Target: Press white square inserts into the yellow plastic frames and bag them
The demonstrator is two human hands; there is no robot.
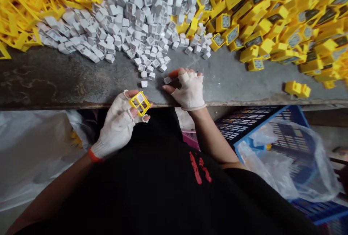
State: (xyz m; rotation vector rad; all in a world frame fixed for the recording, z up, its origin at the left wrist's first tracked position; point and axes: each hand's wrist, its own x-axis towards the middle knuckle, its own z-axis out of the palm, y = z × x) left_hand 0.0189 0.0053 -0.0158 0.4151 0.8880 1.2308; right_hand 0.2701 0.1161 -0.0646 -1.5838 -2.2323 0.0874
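My left hand (116, 124), in a white fingerless glove, grips a small yellow plastic frame (140, 103) at the bench's front edge. The frame is divided into square openings, and a white piece sits in its upper one. To the right, my right hand (189, 88), gloved the same way, rests over the bench with a small white plastic cap (167, 80) between thumb and index finger. One loose white cap (144, 84) lies just beyond the left hand, in front of a big pile of white caps (146, 21).
Yellow frames (24, 6) are heaped at the back left. Yellow box-like parts (272, 21) cover the back right of the grey bench (54, 79), with a few stray ones (297, 89) nearer its edge. Below right stands a blue crate (296, 119) with a clear plastic bag (285, 166).
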